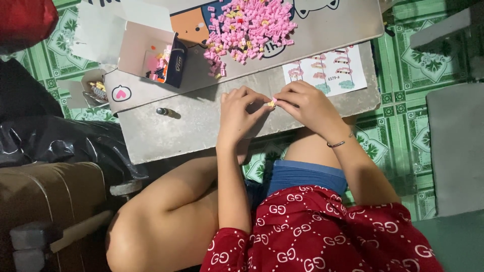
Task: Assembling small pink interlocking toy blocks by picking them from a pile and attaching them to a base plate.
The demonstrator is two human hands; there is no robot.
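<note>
Green patterned floor tiles (403, 136) surround a low grey surface (201, 126) where a person sits with bare knees drawn up. Both hands meet over its near edge. The left hand (237, 113) and the right hand (307, 106) have their fingertips pinched together on a tiny yellow piece (271, 104), each hand curled nearly closed around it; the piece sits just above the surface between the two thumbs. A thin bracelet (339, 144) circles the right wrist.

Farther back, on a pale board with cartoon pictures (327, 25), lies a heap of small pink bricks (247, 27). Beside the right hand rests a printed instruction sheet (325, 70) showing pink shapes. To the left stands an open cardboard box (151, 53) holding a few coloured pieces, and a small dark cylinder (162, 111) lies on the surface near the left hand.
</note>
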